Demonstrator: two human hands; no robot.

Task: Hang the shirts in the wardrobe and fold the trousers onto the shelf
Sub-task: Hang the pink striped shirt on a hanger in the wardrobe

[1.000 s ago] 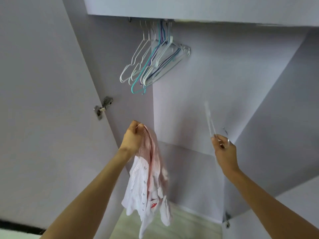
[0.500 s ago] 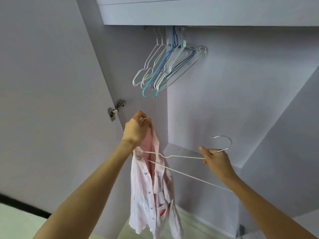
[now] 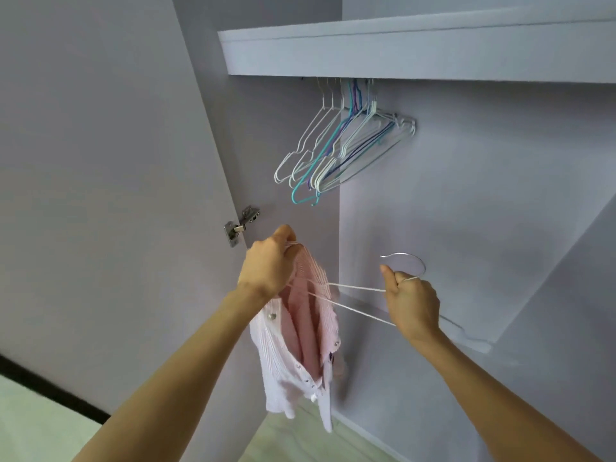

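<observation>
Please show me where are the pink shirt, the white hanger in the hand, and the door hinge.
Shirt (image 3: pixel 301 331), head view, on the pink inner cloth.
Hanger (image 3: pixel 358 289), head view, on the upper wire.
Hinge (image 3: pixel 241 225), head view, on the metal arm.

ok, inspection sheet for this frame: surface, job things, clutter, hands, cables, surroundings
surface: shelf above the rail, top not visible.
job's things: pink striped shirt hanging unbuttoned; white wire hanger, one end in the collar; no trousers seen.
clutter: bunch of empty hangers on the rail.
grippers: left hand grips shirt collar; right hand grips the hanger near its hook.
cables: nothing seen.
surroundings: open wardrobe door, hinge, pale floor.
</observation>
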